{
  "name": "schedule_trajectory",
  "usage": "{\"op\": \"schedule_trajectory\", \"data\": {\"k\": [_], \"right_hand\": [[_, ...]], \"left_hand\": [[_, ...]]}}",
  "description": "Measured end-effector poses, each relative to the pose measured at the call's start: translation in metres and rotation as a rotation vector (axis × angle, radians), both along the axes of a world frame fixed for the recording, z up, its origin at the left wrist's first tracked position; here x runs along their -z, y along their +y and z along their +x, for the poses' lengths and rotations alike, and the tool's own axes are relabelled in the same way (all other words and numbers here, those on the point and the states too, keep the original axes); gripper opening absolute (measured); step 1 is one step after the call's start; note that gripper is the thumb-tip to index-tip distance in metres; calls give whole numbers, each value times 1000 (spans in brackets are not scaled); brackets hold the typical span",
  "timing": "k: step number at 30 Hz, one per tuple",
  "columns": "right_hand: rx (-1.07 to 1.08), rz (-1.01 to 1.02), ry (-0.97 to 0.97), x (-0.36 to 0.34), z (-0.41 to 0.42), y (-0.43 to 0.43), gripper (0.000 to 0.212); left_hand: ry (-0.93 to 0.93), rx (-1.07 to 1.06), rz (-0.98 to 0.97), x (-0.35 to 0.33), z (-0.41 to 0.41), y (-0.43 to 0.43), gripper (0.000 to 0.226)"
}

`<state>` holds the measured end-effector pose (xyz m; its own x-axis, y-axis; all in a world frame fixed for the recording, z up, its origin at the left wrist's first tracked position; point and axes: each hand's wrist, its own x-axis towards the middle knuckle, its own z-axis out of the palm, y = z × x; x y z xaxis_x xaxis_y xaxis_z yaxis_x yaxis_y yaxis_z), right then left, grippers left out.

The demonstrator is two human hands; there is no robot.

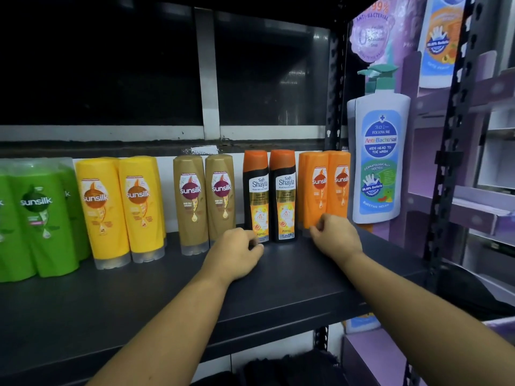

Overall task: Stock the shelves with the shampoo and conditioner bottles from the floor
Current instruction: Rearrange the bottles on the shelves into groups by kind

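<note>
Bottles stand in a row at the back of a dark shelf: green Sunsilk, yellow Sunsilk, two brown Sunsilk, two black Safi Shayla bottles with orange caps, and two orange Sunsilk bottles. My left hand rests on the shelf with fingers curled, its knuckles at the foot of the left Shayla bottle, holding nothing. My right hand is at the base of the orange Sunsilk bottles, and hides it. Its thumb and forefinger pinch the lower edge of one.
A black upright post bounds the shelf on the right. Beyond it hangs a large cardboard pump-bottle display on a purple stand. The shelf's front half is bare. Dark items lie on the level below.
</note>
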<state>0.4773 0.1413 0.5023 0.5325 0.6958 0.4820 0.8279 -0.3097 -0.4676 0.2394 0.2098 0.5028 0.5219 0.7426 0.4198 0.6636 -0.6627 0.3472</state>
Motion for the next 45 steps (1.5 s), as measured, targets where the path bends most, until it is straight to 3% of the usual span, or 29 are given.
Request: {"op": "schedule_trajectory", "data": {"k": [3,5,9,13,16,21,29,45], "right_hand": [[-134,130,-35,-2,-11,-4,18],[-228,192,-35,-6,-22,-7,16],[-332,241,105,-15,-46,-2,43],[-335,226,263,-15,-59,13,51],[-314,261,305,-8,-59,19,50],[-366,141,360,1,-50,26,63],[-335,157,341,4,-47,33,61],[-355,136,407,0,-52,23,63]], "left_hand": [[-209,-79,-31,-4,-1,-2,22],[-289,-67,-109,-7,0,-6,40],[-369,-6,-193,-17,11,-6,59],[-391,1,-272,-31,29,2,68],[-430,-17,-264,-30,37,8,64],[-446,-51,-145,-12,40,16,59],[-438,-62,-148,-10,46,25,54],[-453,-22,-149,-13,39,18,65]]}}
